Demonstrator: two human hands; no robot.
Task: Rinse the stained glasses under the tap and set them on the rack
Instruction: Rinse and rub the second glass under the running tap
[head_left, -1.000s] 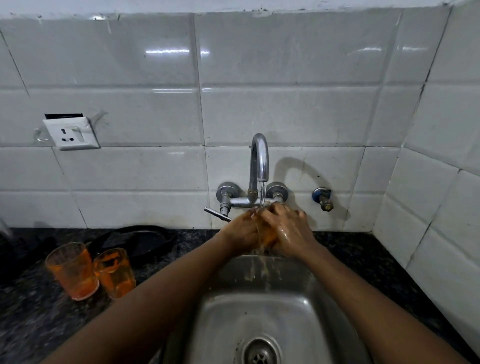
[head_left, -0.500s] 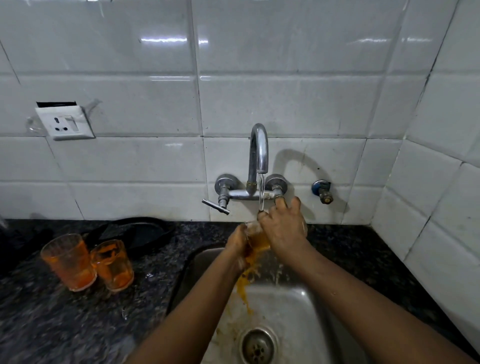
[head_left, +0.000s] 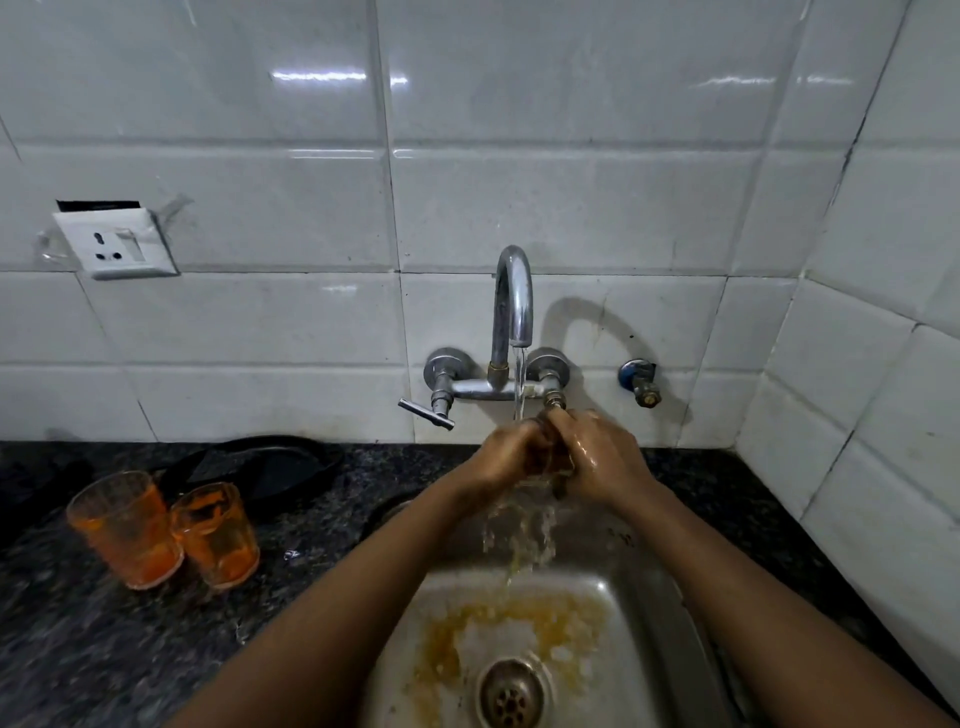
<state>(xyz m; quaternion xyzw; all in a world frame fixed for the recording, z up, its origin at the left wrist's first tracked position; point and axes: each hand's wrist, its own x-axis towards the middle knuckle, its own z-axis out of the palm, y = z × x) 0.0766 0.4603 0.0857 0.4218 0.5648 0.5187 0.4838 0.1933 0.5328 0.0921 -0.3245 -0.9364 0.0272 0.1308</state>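
White tiles behind, my left hand (head_left: 506, 457) and right hand (head_left: 597, 460) wrapped the wet, slippery, breakable glass (head_left: 545, 457) at mid-frame, best gripped round its wall.

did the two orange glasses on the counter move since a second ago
No. The two orange glasses stand side by side on the counter, in front of the dark pan and below the wall socket, as before; only the camera shifted.

My left hand (head_left: 511, 453) and right hand (head_left: 597, 457) meet knuckle to knuckle, fingers curled inward round something I can barely see between them. Both are wet. My bare forearms reach forward and converge from the lower corners.
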